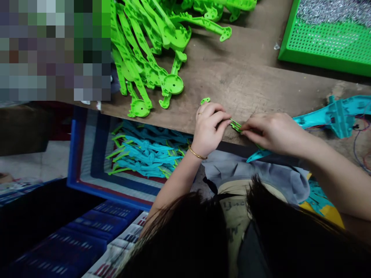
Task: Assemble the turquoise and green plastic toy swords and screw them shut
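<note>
Your left hand [207, 125] and right hand [274, 129] both pinched the slim lime-green plastic part [236, 126] near the brown wooden table's [246, 85] front edge; it appeared light, fairly stiff but snappable, best gripped by fingertips either side of its thin span.

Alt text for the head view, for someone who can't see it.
A person's left hand and right hand pinch a green part, partly hidden by their fingers, at a wooden table's edge. Heaped green parts lie to the left, a green tray of small metal pieces sits upper right, and a blue crate below holds turquoise and green parts.
</note>
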`<action>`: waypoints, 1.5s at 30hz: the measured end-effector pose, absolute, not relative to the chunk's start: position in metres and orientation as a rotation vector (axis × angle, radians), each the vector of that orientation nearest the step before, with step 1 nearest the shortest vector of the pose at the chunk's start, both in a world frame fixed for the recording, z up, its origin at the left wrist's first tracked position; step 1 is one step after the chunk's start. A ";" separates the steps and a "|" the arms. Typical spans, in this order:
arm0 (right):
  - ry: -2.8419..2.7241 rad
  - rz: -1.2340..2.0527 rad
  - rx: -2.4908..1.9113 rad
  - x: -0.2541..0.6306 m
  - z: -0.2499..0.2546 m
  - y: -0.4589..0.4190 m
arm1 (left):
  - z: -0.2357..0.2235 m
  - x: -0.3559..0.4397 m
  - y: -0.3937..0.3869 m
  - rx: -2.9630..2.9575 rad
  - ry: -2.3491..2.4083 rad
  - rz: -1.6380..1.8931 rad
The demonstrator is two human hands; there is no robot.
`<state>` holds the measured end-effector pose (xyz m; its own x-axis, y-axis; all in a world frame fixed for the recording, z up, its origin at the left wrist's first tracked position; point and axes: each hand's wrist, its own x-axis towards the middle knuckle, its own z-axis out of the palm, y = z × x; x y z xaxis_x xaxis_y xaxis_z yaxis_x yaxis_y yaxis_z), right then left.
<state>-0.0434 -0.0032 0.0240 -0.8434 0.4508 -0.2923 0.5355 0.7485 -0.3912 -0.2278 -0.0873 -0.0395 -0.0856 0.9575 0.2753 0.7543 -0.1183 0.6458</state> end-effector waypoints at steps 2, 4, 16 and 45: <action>2.809 -0.690 0.724 -0.044 0.025 -0.002 | -0.040 -0.227 -0.087 1.918 1.861 1.028; 2.891 -0.580 0.684 -0.046 0.025 -0.003 | -0.041 -0.227 -0.087 1.928 1.857 1.031; 3.184 -0.024 0.581 -0.050 0.012 -0.009 | -0.042 -0.226 -0.087 1.920 1.879 0.989; 2.746 -0.502 1.068 -0.053 0.015 -0.017 | -0.045 -0.224 -0.086 1.874 1.901 0.993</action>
